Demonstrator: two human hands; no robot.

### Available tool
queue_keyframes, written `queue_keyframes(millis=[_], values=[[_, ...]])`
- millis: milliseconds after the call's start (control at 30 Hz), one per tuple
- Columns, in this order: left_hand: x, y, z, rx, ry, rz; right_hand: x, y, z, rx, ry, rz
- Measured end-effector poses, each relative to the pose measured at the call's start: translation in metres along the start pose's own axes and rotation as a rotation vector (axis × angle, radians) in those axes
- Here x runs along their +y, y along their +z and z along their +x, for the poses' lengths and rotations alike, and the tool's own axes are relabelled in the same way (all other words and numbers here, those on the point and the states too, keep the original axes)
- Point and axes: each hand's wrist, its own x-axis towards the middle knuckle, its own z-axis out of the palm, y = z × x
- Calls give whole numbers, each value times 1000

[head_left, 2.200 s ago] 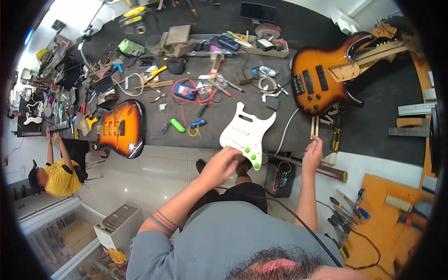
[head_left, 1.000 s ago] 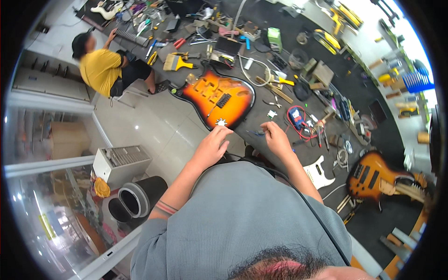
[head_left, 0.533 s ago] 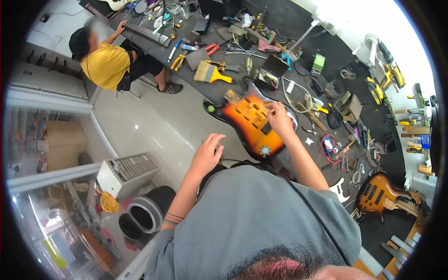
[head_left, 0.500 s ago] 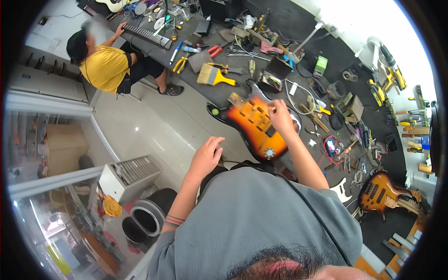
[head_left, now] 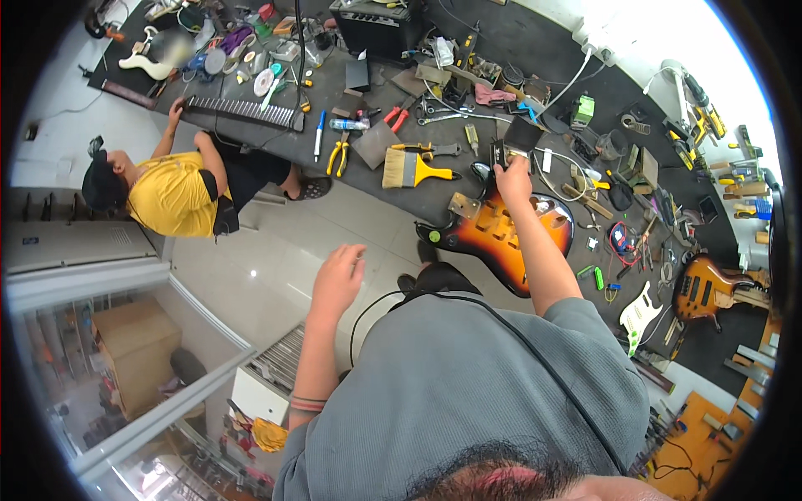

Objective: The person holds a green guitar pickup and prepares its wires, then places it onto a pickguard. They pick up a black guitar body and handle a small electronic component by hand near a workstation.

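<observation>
A sunburst electric guitar body [head_left: 493, 244], its neck and pickguard off and its routed cavities bare, lies at the near edge of the dark bench. My right forearm crosses above it. At the small open black box [head_left: 520, 136] just beyond the body, my right hand [head_left: 514, 179] has its fingers drawn together; their tips are partly hidden, and I cannot make out what they hold. My left hand [head_left: 337, 280] hangs over the floor, left of the guitar body, empty with the fingers loosely apart.
A wide yellow-handled brush [head_left: 413, 169], yellow pliers [head_left: 338, 154] and red pliers [head_left: 401, 114] lie left of the box. At right are a white pickguard [head_left: 639, 316] and another sunburst guitar [head_left: 700, 288]. A co-worker in a yellow shirt [head_left: 175, 196] sits at far left.
My right hand has moved from above the guitar body to the black box beyond it. My left hand remains raised and empty. The whole view has shifted, showing more of the bench's far side.
</observation>
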Motion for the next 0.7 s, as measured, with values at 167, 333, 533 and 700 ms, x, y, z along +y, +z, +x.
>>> queue_keyframes(millis=[167,333,533,700], values=[[-10,-4,44,-247,33,-22,-2,-6,-6,-7,-68,6],[-46,-25,83,-302,-79,56,0,-22,-16,115,-110,50],[-41,-22,154,-435,-22,191,13,-63,-9,302,-24,14],[-4,10,223,-568,213,155,6,-80,-16,302,-13,1]])
